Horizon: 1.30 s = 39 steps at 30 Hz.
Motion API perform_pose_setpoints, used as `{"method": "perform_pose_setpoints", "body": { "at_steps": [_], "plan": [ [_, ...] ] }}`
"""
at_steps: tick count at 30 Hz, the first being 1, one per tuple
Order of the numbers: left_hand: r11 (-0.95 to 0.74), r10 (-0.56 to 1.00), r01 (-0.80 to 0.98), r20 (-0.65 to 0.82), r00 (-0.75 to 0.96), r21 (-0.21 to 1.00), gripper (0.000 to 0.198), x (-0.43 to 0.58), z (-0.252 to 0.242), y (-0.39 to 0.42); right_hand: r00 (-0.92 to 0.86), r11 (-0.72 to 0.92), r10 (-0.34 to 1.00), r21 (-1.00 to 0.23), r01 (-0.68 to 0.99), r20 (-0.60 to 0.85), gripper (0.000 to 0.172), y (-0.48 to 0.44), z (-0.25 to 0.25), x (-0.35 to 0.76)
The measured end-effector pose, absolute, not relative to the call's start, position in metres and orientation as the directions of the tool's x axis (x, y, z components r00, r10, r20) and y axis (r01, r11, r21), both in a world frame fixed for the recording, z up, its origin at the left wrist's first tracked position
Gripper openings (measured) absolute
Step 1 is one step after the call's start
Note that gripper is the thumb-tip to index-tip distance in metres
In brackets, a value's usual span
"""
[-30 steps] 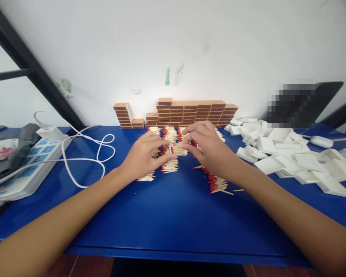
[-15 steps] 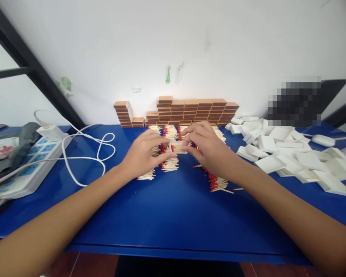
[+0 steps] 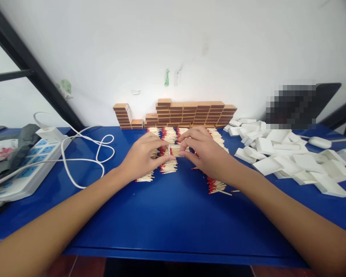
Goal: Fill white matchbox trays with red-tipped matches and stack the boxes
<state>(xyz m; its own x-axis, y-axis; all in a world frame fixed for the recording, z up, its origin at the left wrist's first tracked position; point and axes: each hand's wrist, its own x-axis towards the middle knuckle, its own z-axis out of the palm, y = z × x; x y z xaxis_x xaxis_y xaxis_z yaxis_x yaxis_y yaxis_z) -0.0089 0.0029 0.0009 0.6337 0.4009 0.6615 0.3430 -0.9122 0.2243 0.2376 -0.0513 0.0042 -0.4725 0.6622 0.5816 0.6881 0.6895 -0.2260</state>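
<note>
White at one end, pinched at opposite ends by nearly closed left hand [image 3: 145, 154] and right hand [image 3: 206, 151], likely to steady the tray [image 3: 175, 151] amid match piles [image 3: 169, 166] on the worktop [image 3: 149, 219].

Both arms [image 3: 83, 207] [image 3: 276, 204] forward, fingers [image 3: 158, 145] bent

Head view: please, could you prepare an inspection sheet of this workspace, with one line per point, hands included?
Surface: blue table, holding the items below.
Job's things: small white tray with matches inside; red-tipped matches in rows; stacked matchboxes by the wall; piled white trays at right.
Clutter: black bag at left.
Hands: left hand holds the small white tray's left end; right hand has its fingers at the right end, grip unclear.
Cables: white cable looped beside power strip; white device at right, also cabled.
Surroundings: white wall, black frame at left.
</note>
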Motion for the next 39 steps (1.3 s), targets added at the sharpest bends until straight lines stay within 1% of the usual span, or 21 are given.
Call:
{"method": "perform_pose_setpoints", "body": {
  "at_steps": [7, 11, 14, 18, 22, 27, 32, 39],
  "plan": [
    [-0.921, 0.378, 0.331, 0.683, 0.625, 0.208, 0.037, -0.008, 0.0, 0.004, -0.456, 0.689, 0.659, -0.24, 0.683, 0.598, 0.013, -0.051, 0.006, 0.239],
    [-0.904, 0.4, 0.383, 0.696, 0.596, 0.192, 0.037, -0.009, 0.0, 0.006, -0.399, 0.638, 0.677, -0.223, 0.737, 0.618, 0.014, -0.047, 0.012, 0.248],
    [-0.871, 0.428, 0.456, 0.736, 0.524, 0.183, 0.038, -0.012, 0.001, 0.008, -0.368, 0.574, 0.722, -0.21, 0.792, 0.586, 0.015, -0.041, 0.009, 0.255],
    [-0.832, 0.477, 0.515, 0.739, 0.475, 0.206, 0.037, -0.014, 0.002, 0.01, -0.4, 0.562, 0.753, -0.194, 0.804, 0.523, 0.011, -0.034, -0.004, 0.26],
    [-0.839, 0.469, 0.507, 0.733, 0.492, 0.197, 0.035, -0.014, 0.002, 0.009, -0.426, 0.556, 0.777, -0.19, 0.809, 0.463, 0.012, -0.031, -0.014, 0.259],
    [-0.853, 0.442, 0.491, 0.745, 0.5, 0.177, 0.032, -0.013, 0.001, 0.008, -0.441, 0.551, 0.789, -0.176, 0.815, 0.427, 0.012, -0.031, -0.015, 0.259],
    [-0.863, 0.425, 0.48, 0.745, 0.514, 0.161, 0.029, -0.013, 0.001, 0.008, -0.461, 0.572, 0.773, -0.164, 0.804, 0.436, 0.017, -0.031, -0.011, 0.261],
    [-0.857, 0.438, 0.486, 0.74, 0.51, 0.173, 0.034, -0.014, 0.0, 0.01, -0.473, 0.589, 0.761, -0.168, 0.79, 0.444, 0.019, -0.033, -0.005, 0.261]
  ]
}}
